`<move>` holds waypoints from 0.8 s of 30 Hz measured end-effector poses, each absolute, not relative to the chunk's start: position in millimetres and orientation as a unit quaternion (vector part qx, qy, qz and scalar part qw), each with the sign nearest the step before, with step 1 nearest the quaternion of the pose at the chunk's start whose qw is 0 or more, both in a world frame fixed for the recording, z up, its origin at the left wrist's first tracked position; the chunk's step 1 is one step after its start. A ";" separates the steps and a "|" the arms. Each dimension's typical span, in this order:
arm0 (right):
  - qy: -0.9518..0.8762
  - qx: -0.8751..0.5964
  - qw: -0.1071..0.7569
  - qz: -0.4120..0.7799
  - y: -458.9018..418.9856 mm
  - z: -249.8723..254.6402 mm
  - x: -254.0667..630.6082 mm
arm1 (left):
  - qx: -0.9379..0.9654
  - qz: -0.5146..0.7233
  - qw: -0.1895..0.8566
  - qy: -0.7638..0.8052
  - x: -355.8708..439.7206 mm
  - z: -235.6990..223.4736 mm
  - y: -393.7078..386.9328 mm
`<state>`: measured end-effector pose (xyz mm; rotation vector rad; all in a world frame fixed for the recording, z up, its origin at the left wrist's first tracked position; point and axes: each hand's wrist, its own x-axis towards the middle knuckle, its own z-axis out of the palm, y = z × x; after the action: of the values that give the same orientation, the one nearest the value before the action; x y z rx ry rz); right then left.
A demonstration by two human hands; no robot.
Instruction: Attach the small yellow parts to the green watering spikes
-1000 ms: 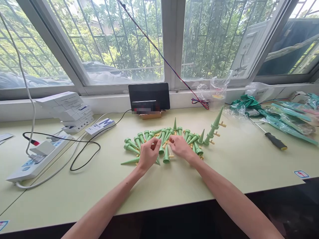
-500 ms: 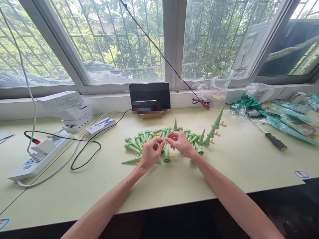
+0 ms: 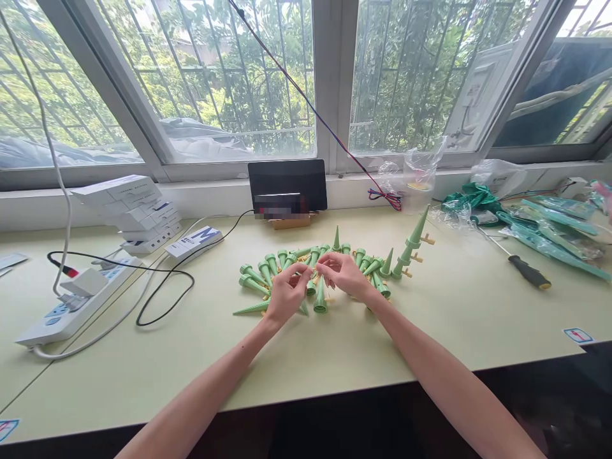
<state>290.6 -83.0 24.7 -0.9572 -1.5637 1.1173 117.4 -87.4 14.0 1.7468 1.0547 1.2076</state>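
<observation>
My left hand (image 3: 288,293) is closed in a pinch, thumb against the fingers, over a pile of green plastic watering spikes (image 3: 264,271) with small yellow valves. Facing it, my right hand (image 3: 345,275) also pinches with thumb and forefinger. A small gap parts the two sets of fingertips, and whatever they grip is too small to make out. Just below the fingertips lies one spike (image 3: 320,301), its open round end toward me. Right of the pile, a stack of spikes (image 3: 410,245) fitted into each other leans up and to the right.
A screwdriver (image 3: 530,272) and green items in clear bags (image 3: 557,236) lie at the right. A black tablet (image 3: 287,185) stands at the back. On the left are a power strip (image 3: 81,306), a black cable (image 3: 191,280) and stacked white boxes (image 3: 138,210).
My left hand has drawn slightly left, away from my right fingertips. My right hand has hardly moved. A blurred pinkish shape now shows at the far right edge.
</observation>
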 end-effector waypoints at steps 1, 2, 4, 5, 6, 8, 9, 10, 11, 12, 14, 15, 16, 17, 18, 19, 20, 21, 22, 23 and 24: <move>-0.642 -0.386 0.477 0.460 -83.0 24.7 290.4 | 0.673 0.474 0.389 0.413 117.2 14.0 -86.8; -0.644 -0.382 0.477 0.461 -83.0 24.7 290.2 | 0.664 0.477 0.401 0.414 117.0 14.0 -86.2; -0.648 -0.377 0.476 0.460 -83.2 24.6 289.7 | 0.650 0.479 0.419 0.416 117.1 14.2 -85.2; -0.649 -0.375 0.477 0.459 -83.4 24.4 289.4 | 0.646 0.478 0.425 0.417 117.3 14.3 -85.0; -0.649 -0.374 0.477 0.459 -83.5 24.1 289.2 | 0.642 0.478 0.428 0.419 117.5 14.6 -84.9; -0.649 -0.373 0.477 0.460 -83.6 23.3 289.0 | 0.638 0.477 0.433 0.422 118.1 15.2 -85.2; -0.648 -0.373 0.478 0.461 -83.6 22.9 288.8 | 0.636 0.477 0.434 0.423 118.4 15.6 -85.4; -0.648 -0.372 0.479 0.461 -83.6 22.6 288.7 | 0.635 0.477 0.436 0.423 118.6 15.9 -85.5; -0.647 -0.372 0.479 0.461 -83.6 22.5 288.6 | 0.634 0.477 0.437 0.424 118.7 16.1 -85.7; -0.647 -0.372 0.481 0.461 -83.7 22.7 288.5 | 0.634 0.476 0.438 0.423 118.8 16.2 -85.7; -0.647 -0.372 0.482 0.460 -84.0 23.5 288.2 | 0.635 0.475 0.441 0.420 118.8 15.9 -85.6; -0.647 -0.371 0.482 0.459 -84.4 24.2 288.1 | 0.636 0.475 0.442 0.418 118.7 15.6 -85.6; -0.648 -0.372 0.481 0.458 -84.7 24.9 288.0 | 0.637 0.475 0.443 0.416 118.7 15.3 -85.5; -0.649 -0.373 0.480 0.458 -85.1 25.6 288.0 | 0.637 0.475 0.443 0.414 118.8 14.9 -85.6; -0.649 -0.376 0.478 0.457 -85.5 26.2 288.1 | 0.638 0.476 0.443 0.413 119.0 14.6 -85.7; -0.649 -0.378 0.477 0.456 -85.7 26.5 288.2 | 0.638 0.476 0.443 0.412 119.2 14.3 -85.9; -0.649 -0.381 0.476 0.455 -85.7 26.5 288.3 | 0.638 0.477 0.443 0.412 119.4 14.2 -86.2; -0.649 -0.382 0.477 0.453 -85.5 26.2 288.4 | 0.637 0.478 0.442 0.413 119.7 14.2 -86.4; -0.649 -0.382 0.478 0.452 -85.2 25.5 288.5 | 0.637 0.479 0.441 0.413 119.8 14.4 -86.6; -0.649 -0.382 0.480 0.450 -84.6 24.7 288.5 | 0.637 0.480 0.438 0.414 119.9 14.7 -86.5; -0.649 -0.382 0.481 0.448 -83.9 23.6 288.5 | 0.638 0.481 0.436 0.415 119.7 15.1 -86.3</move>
<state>288.5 -83.9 23.6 -0.9328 -1.5834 1.0932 119.7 -86.3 15.1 1.5882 1.0316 1.1963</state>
